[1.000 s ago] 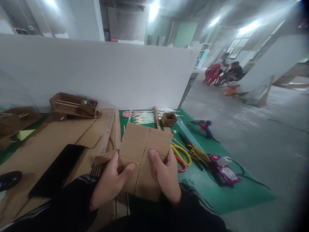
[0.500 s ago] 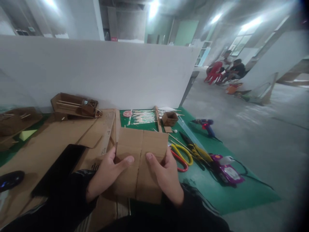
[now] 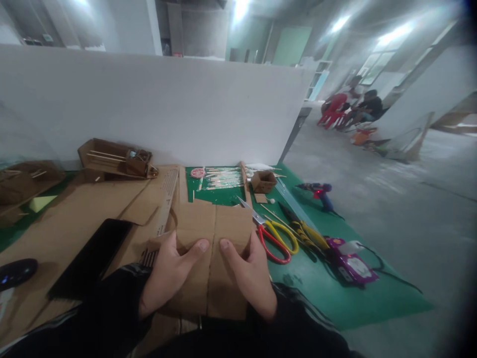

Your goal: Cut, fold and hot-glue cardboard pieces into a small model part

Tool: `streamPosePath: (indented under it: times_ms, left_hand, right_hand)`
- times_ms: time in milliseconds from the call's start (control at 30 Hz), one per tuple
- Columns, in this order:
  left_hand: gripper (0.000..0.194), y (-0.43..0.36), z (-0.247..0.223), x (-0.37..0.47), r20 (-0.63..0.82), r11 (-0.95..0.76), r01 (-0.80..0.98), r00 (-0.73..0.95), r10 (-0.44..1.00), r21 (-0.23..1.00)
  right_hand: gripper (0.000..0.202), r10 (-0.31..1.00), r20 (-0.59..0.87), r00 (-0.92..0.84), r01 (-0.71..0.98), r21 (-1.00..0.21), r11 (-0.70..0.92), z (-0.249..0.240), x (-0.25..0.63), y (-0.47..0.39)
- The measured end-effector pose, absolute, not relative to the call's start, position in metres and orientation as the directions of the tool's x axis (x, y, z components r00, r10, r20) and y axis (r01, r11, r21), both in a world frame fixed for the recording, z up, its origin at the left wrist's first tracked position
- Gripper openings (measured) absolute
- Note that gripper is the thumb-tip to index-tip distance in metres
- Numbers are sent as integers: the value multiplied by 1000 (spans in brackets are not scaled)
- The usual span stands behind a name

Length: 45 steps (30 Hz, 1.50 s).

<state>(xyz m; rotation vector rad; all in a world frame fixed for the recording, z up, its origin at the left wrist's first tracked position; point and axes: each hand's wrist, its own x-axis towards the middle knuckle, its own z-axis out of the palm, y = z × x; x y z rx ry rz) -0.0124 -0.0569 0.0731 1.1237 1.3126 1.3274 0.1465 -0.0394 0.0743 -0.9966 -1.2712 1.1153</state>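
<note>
Between my hands is a brown piece of cardboard [image 3: 197, 221] with a seam running down its middle. My left hand [image 3: 169, 266] grips its left side, thumb flat on the top face and fingers behind the edge. On the right side my right hand [image 3: 249, 271] holds it the same way, its thumb close to the seam. The fingers under the cardboard are hidden. Just right of my right hand, scissors [image 3: 274, 238] with one red and one yellow handle lie on the green table mat [image 3: 316, 298].
Pliers [image 3: 303, 231], a purple power strip [image 3: 352, 263] and a glue gun [image 3: 318, 193] lie to the right. A small cardboard box [image 3: 263, 182] and wooden sticks [image 3: 223, 178] sit ahead. Leftward are a black phone [image 3: 93, 258] and a cardboard model [image 3: 115, 159]. A white partition [image 3: 156, 109] stands behind.
My hands and the cardboard have shifted slightly left and down, and the thumbs are closer together. More of the scissors now shows, including the blades.
</note>
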Motion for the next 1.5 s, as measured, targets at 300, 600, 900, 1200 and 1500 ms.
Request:
streamPosePath:
  times_ms: [300, 600, 900, 1200, 1500]
  left_hand:
    - [53, -58, 67, -14, 22, -21, 8, -169, 985, 1000]
    - [52, -58, 65, -14, 22, -25, -16, -162, 987, 1000]
    - [39, -59, 65, -14, -20, 17, -22, -147, 989, 1000]
    - [43, -57, 63, -13, -21, 13, -56, -138, 990, 998]
    - [43, -54, 87, -25, -24, 22, -17, -119, 993, 1000]
  right_hand:
    - [53, 980, 198, -34, -18, -980, 198, 78, 145, -40]
    - [54, 984, 178, -13, 15, -984, 179, 76, 146, -40]
    - [49, 982, 187, -21, -23, -982, 187, 75, 146, -39]
    - [49, 984, 176, -25, -42, -984, 174, 73, 145, -39]
    - [41, 970, 221, -97, -116, -971, 210, 81, 158, -41]
